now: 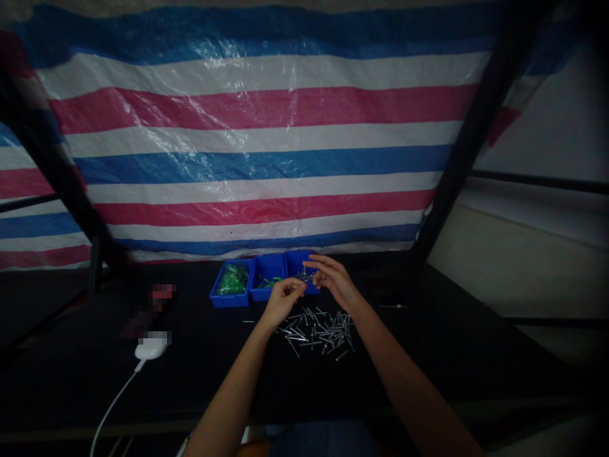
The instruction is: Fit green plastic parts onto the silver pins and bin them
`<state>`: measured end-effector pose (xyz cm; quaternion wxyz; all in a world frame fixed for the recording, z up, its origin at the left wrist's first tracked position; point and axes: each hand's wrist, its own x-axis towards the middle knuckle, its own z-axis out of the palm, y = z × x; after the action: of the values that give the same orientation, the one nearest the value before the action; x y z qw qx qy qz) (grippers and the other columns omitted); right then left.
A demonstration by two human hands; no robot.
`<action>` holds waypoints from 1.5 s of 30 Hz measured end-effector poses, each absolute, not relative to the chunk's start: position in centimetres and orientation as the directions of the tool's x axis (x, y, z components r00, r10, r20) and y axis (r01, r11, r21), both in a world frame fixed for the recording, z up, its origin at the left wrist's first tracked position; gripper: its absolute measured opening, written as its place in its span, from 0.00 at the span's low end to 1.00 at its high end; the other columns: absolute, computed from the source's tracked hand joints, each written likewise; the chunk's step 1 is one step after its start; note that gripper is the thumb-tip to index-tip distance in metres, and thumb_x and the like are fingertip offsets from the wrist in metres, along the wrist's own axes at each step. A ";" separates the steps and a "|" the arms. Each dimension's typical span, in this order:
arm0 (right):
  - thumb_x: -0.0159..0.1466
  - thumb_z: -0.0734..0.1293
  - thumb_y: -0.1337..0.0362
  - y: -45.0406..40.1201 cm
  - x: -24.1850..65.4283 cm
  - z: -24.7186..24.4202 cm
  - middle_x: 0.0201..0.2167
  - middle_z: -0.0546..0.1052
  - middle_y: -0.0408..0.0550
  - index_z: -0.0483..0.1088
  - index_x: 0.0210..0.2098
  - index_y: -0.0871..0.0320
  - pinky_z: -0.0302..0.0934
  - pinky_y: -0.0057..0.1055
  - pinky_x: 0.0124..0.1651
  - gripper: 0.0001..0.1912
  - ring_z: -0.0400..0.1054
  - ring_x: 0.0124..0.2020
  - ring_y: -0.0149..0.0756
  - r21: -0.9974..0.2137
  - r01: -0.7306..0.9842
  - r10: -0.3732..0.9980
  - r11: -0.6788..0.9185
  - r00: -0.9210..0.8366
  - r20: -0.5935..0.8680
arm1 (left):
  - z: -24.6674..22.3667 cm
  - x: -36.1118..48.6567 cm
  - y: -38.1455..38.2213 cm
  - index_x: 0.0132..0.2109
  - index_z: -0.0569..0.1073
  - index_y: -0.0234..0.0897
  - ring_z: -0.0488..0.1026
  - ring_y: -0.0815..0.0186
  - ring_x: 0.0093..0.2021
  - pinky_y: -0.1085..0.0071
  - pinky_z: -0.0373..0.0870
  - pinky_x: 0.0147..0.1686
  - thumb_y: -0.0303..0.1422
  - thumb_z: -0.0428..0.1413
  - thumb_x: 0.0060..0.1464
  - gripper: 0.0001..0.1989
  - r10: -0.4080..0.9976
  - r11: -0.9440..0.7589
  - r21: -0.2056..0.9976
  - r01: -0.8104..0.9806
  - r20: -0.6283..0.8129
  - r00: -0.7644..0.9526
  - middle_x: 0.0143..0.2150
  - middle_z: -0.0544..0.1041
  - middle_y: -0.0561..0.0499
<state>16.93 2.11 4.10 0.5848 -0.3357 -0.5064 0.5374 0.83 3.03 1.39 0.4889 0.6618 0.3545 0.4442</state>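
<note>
My left hand (pixel 283 301) and my right hand (pixel 335 282) meet above a row of blue plastic bins, their fingertips close together. A small metal part (pixel 304 275) shows just by the right hand's fingers, over the rightmost blue bin (pixel 295 258). The left hand's fingers are pinched, and anything in them is hidden. The middle blue bin (pixel 259 295) holds a few green pieces (pixel 270 281). The left blue bin (pixel 223 303) is filled with green parts (pixel 233 279). Below my hands lies a loose scatter of metal nails or pins (pixel 321 333).
The bins and nails rest on a black table (pixel 428 362). A white corded mouse (pixel 151 348) lies at left beside a pixelated dark object (pixel 155 298). A flat dark object (pixel 392 301) lies at right. A striped tarpaulin (pixel 257 158) hangs behind on dark poles (pixel 480 120).
</note>
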 end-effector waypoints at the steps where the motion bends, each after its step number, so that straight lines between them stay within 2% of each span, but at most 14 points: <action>1: 0.53 0.65 0.55 2.0 16.9 4.2 0.44 0.73 0.51 0.68 0.42 0.55 0.59 0.26 0.23 0.19 0.65 0.22 0.28 -0.938 -0.290 0.969 0.192 -0.096 0.228 | 1.4 0.8 3.1 0.32 0.72 0.31 0.59 0.75 0.20 0.78 0.52 0.19 0.44 0.56 0.44 0.18 0.906 -0.270 0.962 0.037 0.241 0.348 0.23 0.68 0.53; 7: 0.52 0.66 0.56 2.3 16.9 3.9 0.42 0.74 0.49 0.70 0.42 0.55 0.58 0.26 0.25 0.18 0.64 0.23 0.27 -0.937 -0.255 0.963 0.237 -0.068 0.262 | 1.3 0.7 3.2 0.33 0.72 0.31 0.59 0.75 0.20 0.78 0.54 0.21 0.43 0.56 0.45 0.17 0.899 -0.301 0.953 0.040 0.270 0.346 0.22 0.68 0.53; 12: 0.48 0.69 0.56 3.0 16.7 3.2 0.23 0.74 0.44 0.73 0.36 0.58 0.54 0.27 0.23 0.18 0.59 0.18 0.26 -0.953 -0.096 0.956 0.289 -0.020 0.292 | 1.1 0.8 3.1 0.32 0.72 0.31 0.60 0.74 0.22 0.77 0.54 0.22 0.42 0.55 0.47 0.16 0.874 -0.370 0.926 0.075 0.320 0.366 0.23 0.67 0.53; 14: 0.47 0.70 0.55 3.1 16.7 3.1 0.21 0.72 0.43 0.74 0.33 0.59 0.54 0.27 0.22 0.17 0.58 0.17 0.26 -0.952 -0.058 0.953 0.301 -0.020 0.302 | 1.1 0.8 3.0 0.32 0.72 0.31 0.60 0.73 0.22 0.77 0.55 0.23 0.43 0.54 0.47 0.16 0.867 -0.392 0.915 0.095 0.333 0.371 0.23 0.68 0.53; 21: 0.48 0.69 0.55 3.3 17.5 3.1 0.21 0.72 0.44 0.73 0.28 0.58 0.56 0.28 0.23 0.14 0.61 0.20 0.29 -0.934 0.036 0.934 0.357 -0.013 0.357 | 1.0 0.6 3.0 0.32 0.72 0.31 0.62 0.71 0.23 0.76 0.55 0.24 0.42 0.51 0.50 0.16 0.882 -0.419 0.880 0.223 0.335 0.331 0.23 0.69 0.52; 25: 0.49 0.68 0.54 4.0 18.3 2.8 0.24 0.74 0.46 0.73 0.28 0.58 0.58 0.30 0.26 0.13 0.63 0.22 0.32 -0.913 0.072 0.905 0.402 0.122 0.408 | 0.9 0.7 2.8 0.32 0.74 0.32 0.61 0.71 0.22 0.76 0.54 0.22 0.41 0.51 0.49 0.15 0.872 -0.441 0.838 0.321 0.314 0.377 0.23 0.69 0.52; 28: 0.50 0.67 0.55 4.7 18.9 2.0 0.29 0.76 0.48 0.74 0.29 0.57 0.59 0.33 0.33 0.12 0.66 0.28 0.36 -0.865 0.204 0.841 0.457 0.215 0.496 | 0.7 0.8 2.4 0.32 0.74 0.33 0.61 0.71 0.22 0.76 0.54 0.22 0.39 0.51 0.49 0.13 0.848 -0.482 0.792 0.375 0.312 0.430 0.23 0.70 0.52; 31: 0.53 0.65 0.56 5.2 19.1 1.2 0.30 0.76 0.48 0.74 0.30 0.56 0.58 0.35 0.35 0.12 0.66 0.29 0.38 -0.808 0.359 0.812 0.467 0.188 0.553 | 0.4 0.9 2.2 0.32 0.74 0.34 0.62 0.71 0.22 0.77 0.54 0.22 0.38 0.51 0.49 0.12 0.833 -0.504 0.760 0.410 0.303 0.463 0.24 0.71 0.52; 36: 0.55 0.64 0.59 5.4 18.5 0.7 0.33 0.76 0.47 0.75 0.29 0.53 0.54 0.39 0.45 0.09 0.65 0.38 0.41 -0.659 0.591 0.781 0.465 0.078 0.620 | 0.1 0.9 2.1 0.33 0.74 0.35 0.64 0.71 0.24 0.77 0.55 0.24 0.37 0.49 0.50 0.12 0.816 -0.532 0.727 0.434 0.303 0.492 0.26 0.72 0.52; 45: 0.54 0.64 0.60 6.1 18.3 -0.7 0.38 0.73 0.49 0.76 0.29 0.52 0.53 0.41 0.46 0.08 0.60 0.43 0.44 -0.591 0.709 0.803 0.385 0.057 0.593 | 0.2 1.1 1.9 0.33 0.74 0.34 0.64 0.70 0.24 0.76 0.57 0.25 0.37 0.49 0.50 0.12 0.809 -0.540 0.725 0.427 0.305 0.503 0.27 0.73 0.51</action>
<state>18.27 6.05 -0.68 0.4730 -0.5523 -0.6847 0.0499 1.06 1.92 0.23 0.2944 0.8154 0.3789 0.3238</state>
